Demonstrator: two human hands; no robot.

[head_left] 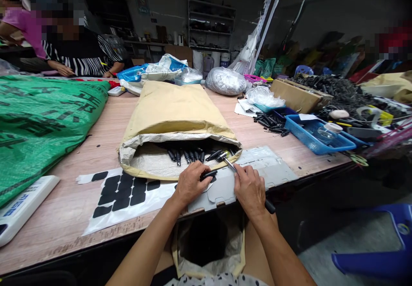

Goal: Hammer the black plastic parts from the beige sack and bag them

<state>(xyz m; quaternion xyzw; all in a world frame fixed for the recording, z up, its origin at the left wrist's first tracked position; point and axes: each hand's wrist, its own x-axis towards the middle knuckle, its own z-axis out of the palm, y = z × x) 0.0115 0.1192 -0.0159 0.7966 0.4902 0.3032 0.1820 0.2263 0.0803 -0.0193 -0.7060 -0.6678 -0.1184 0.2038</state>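
My left hand [192,182] pinches a black pen-like part [209,175] above the table's front edge. In my right hand [250,188] is a small hammer [229,163]; its metal head points up and left, and the dark handle end sticks out below my fist. Just beyond both hands lies a tan paper sack [180,106] with its mouth open towards me. Several black pen-like parts [178,156] lie inside that mouth. Under my hands is a grey flat board [270,166]. A second open sack [240,251] sits below the edge, between my legs.
A white sheet with black rounded squares [138,191] lies partly under the sack. Left are a green woven bag [48,118] and a white box-like device [28,204]. Right are a blue tray [317,138], loose black parts [273,123] and a blue stool [370,262]. Co-workers sit at far left.
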